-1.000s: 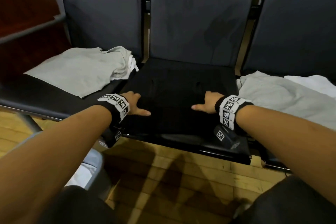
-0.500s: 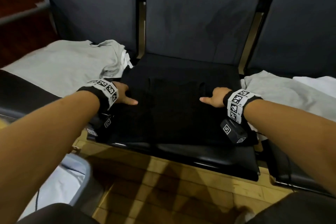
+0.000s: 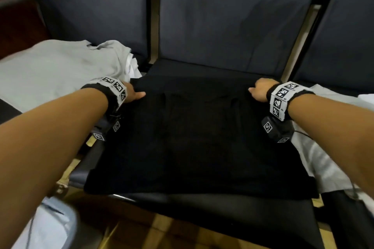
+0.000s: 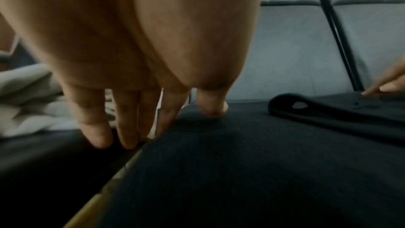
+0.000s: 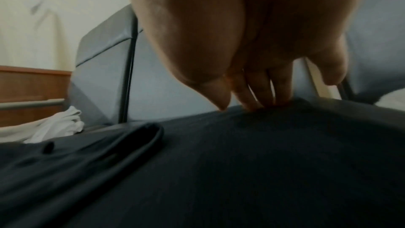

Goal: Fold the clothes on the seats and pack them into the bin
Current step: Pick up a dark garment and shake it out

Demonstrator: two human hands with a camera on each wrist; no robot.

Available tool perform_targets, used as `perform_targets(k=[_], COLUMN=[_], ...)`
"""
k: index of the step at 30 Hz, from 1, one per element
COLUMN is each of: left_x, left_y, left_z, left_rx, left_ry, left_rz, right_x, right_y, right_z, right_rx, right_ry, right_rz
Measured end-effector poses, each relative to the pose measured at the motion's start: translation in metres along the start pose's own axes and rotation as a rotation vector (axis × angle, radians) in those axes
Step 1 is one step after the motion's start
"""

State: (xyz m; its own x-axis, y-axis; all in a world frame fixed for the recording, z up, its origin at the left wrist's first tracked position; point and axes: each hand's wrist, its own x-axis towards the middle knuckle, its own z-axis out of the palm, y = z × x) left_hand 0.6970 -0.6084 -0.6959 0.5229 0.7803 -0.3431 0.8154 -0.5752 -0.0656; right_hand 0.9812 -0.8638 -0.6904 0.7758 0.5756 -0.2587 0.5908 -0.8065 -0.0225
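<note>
The shirt [image 3: 198, 137] is lying on the middle seat [image 3: 222, 208], my left hand [image 3: 132, 93] resting at its far left corner, my right hand [image 3: 260, 90] at its far right. A left pile [image 3: 56, 70] and a right pile [image 3: 315, 157] of clothes are flanking it.

Both forearms are bare up to the wrists. Just behind the left hand [image 3: 133, 94] there is a black fabric wristband [image 3: 113, 89] which carries a white strip printed with square black-and-white coded markers. A second wristband of the same kind [image 3: 283, 98] sits just behind the right hand [image 3: 260, 91]. Under the left wrist hangs a small black box [image 3: 109, 128] with white marker squares on its faces, and under the right wrist hangs a similar black box [image 3: 276, 129]. A thin black cable [image 3: 301, 132] leaves this box on the side away from the hand.
</note>
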Motion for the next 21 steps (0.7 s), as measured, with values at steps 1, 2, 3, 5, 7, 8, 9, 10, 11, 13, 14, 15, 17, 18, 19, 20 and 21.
perform_targets(k=[1, 2, 3, 5, 7, 8, 9, 10, 11, 13, 14, 15, 17, 18, 19, 20, 21], left_x=[0.005, 0.008, 0.013, 0.023, 0.035, 0.040, 0.044, 0.048, 0.050, 0.052, 0.054, 0.055, 0.056, 0.058, 0.058, 0.058, 0.057], left_y=[0.002, 0.006, 0.011, 0.022, 0.026, 0.026, 0.026, 0.026, 0.025, 0.027, 0.028, 0.027, 0.024, 0.022, 0.019, 0.017, 0.016], left_z=[-0.006, -0.014, -0.019, -0.026, -0.025, -0.024, -0.024, -0.025, -0.026, -0.029, -0.030, -0.032, -0.039, -0.042, -0.047, -0.052, -0.058], left_rx=[0.002, -0.004, -0.017, -0.044, -0.013, 0.009, 0.027, 0.035, 0.031, 0.023, 0.026, 0.016, -0.070, -0.142, -0.220, -0.291, -0.353], left_ry=[0.043, 0.090, 0.132, 0.146, 0.095, 0.092, 0.104, 0.121, 0.123, 0.093, 0.076, 0.079, 0.119, 0.151, 0.187, 0.230, 0.280], left_rz=[0.029, 0.062, 0.099, 0.174, 0.193, 0.190, 0.185, 0.181, 0.175, 0.178, 0.175, 0.172, 0.158, 0.150, 0.142, 0.128, 0.118], right_x=[0.008, 0.014, 0.020, 0.031, 0.039, 0.044, 0.048, 0.051, 0.055, 0.060, 0.062, 0.064, 0.066, 0.067, 0.067, 0.068, 0.067], right_y=[0.001, 0.000, -0.001, -0.003, -0.002, -0.002, 0.000, 0.001, 0.003, 0.007, 0.009, 0.011, 0.015, 0.016, 0.018, 0.019, 0.019], right_z=[-0.006, -0.011, -0.015, -0.018, -0.017, -0.016, -0.015, -0.016, -0.017, -0.018, -0.018, -0.018, -0.019, -0.022, -0.025, -0.029, -0.034], right_rx=[-0.020, -0.033, -0.041, -0.056, -0.062, -0.060, -0.055, -0.046, -0.035, -0.001, 0.024, 0.051, 0.117, 0.158, 0.199, 0.238, 0.274], right_ry=[0.033, 0.068, 0.098, 0.117, 0.086, 0.072, 0.065, 0.058, 0.042, 0.007, -0.002, -0.001, 0.029, 0.058, 0.098, 0.149, 0.204], right_rz=[-0.013, -0.026, -0.040, -0.064, -0.068, -0.062, -0.051, -0.038, -0.024, 0.002, 0.013, 0.018, 0.014, 0.013, 0.015, 0.016, 0.019])
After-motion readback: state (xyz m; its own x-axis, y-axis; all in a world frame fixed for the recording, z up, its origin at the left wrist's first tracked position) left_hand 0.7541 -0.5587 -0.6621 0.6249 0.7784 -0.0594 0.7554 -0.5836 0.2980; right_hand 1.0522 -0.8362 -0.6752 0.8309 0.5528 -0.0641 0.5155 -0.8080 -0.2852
